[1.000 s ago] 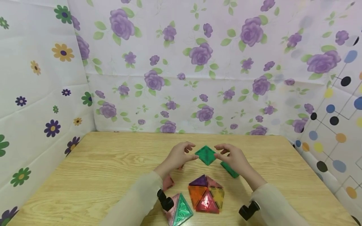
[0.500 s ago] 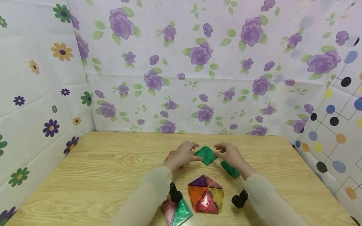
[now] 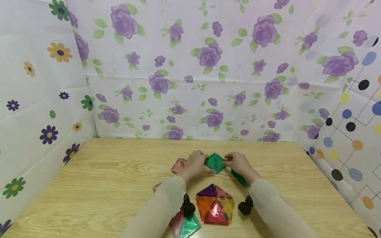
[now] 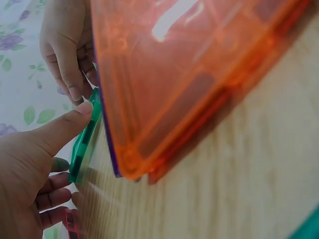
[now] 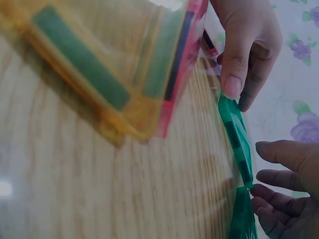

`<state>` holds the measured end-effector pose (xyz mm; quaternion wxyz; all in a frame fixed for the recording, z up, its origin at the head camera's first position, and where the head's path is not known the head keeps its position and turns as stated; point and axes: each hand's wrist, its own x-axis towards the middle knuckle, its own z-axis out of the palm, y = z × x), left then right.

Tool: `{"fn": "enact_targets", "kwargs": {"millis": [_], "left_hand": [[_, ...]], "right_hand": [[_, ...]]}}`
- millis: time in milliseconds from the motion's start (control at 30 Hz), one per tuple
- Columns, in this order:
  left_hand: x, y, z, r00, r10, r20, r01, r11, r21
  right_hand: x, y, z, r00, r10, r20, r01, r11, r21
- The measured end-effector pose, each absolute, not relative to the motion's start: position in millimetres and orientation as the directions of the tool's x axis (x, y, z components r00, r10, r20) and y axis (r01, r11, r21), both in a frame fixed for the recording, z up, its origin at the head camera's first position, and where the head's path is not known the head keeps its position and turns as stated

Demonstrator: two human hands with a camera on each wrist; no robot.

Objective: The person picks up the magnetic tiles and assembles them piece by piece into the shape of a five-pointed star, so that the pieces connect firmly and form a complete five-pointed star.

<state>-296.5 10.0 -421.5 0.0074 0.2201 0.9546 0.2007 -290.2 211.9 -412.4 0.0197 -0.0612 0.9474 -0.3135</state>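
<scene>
A diamond-shaped green magnetic tile piece (image 3: 215, 162) stands between both hands, toward the back of the table. My left hand (image 3: 197, 167) pinches its left corner; the right wrist view shows the thumb (image 5: 233, 85) on the tile's edge and the fingers behind. At its right side is my right hand (image 3: 239, 164), fingers relaxed and thumb apart from the tile; some fingertips (image 5: 256, 190) are at or very near its edge. A second green tile (image 3: 239, 178) lies under the right wrist. Nearer, a built shape of orange, red, yellow, purple and pink magnetic tiles (image 3: 216, 213) sits between the forearms.
One pink tile (image 3: 178, 165) lies left of the left hand. Another pink tile (image 3: 156, 186) is partly covered by the left sleeve. Pink and green triangles (image 3: 190, 225) lie at the front, beside the built shape. Patterned cloth (image 3: 190, 109) hangs behind the wooden table (image 3: 119, 172).
My left hand has moved right onto the green tile's left corner, uncovering a pink tile. My right forearm has swung a little left; that hand stays by the tile's right corner.
</scene>
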Motion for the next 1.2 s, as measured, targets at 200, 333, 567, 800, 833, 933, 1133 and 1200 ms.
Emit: {"fn": "enact_targets", "kwargs": {"millis": [200, 333, 567, 800, 833, 933, 1133, 1200], "left_hand": [[-295.8, 13.6, -424.5, -0.907, 0.413, 0.085, 0.416, 0.844, 0.339], [-296.7, 15.0, -427.6, -0.904, 0.417, 0.094, 0.423, 0.844, 0.329], [-298.0, 13.8, -432.1, -0.903, 0.413, 0.121, 0.428, 0.833, 0.350], [-297.9, 11.9, -432.1, -0.895, 0.418, 0.154, 0.445, 0.818, 0.366], [-297.8, 11.8, -431.9, -0.894, 0.420, 0.156, 0.447, 0.816, 0.366], [-297.1, 11.5, -431.4, -0.889, 0.432, 0.151, 0.456, 0.810, 0.370], [-294.0, 11.8, -427.9, -0.880, 0.455, 0.136, 0.469, 0.786, 0.402], [-292.8, 11.8, -425.7, -0.880, 0.457, 0.129, 0.466, 0.780, 0.418]], "right_hand": [[-292.1, 204.8, -411.6, -0.991, -0.136, -0.007, -0.108, 0.815, -0.570], [-293.7, 200.4, -413.0, -0.992, -0.126, -0.032, -0.086, 0.821, -0.564], [-295.0, 198.0, -415.6, -0.992, -0.119, -0.038, -0.076, 0.813, -0.577], [-295.1, 199.3, -417.7, -0.998, -0.059, 0.001, -0.047, 0.779, -0.625], [-294.5, 199.8, -417.4, -0.999, -0.047, 0.010, -0.043, 0.770, -0.636], [-293.6, 201.4, -416.8, -0.999, -0.023, 0.029, -0.037, 0.733, -0.679], [-292.6, 203.6, -415.5, -1.000, -0.001, 0.021, -0.016, 0.650, -0.760], [-292.0, 203.3, -415.0, -1.000, 0.006, 0.014, -0.007, 0.633, -0.774]]}}
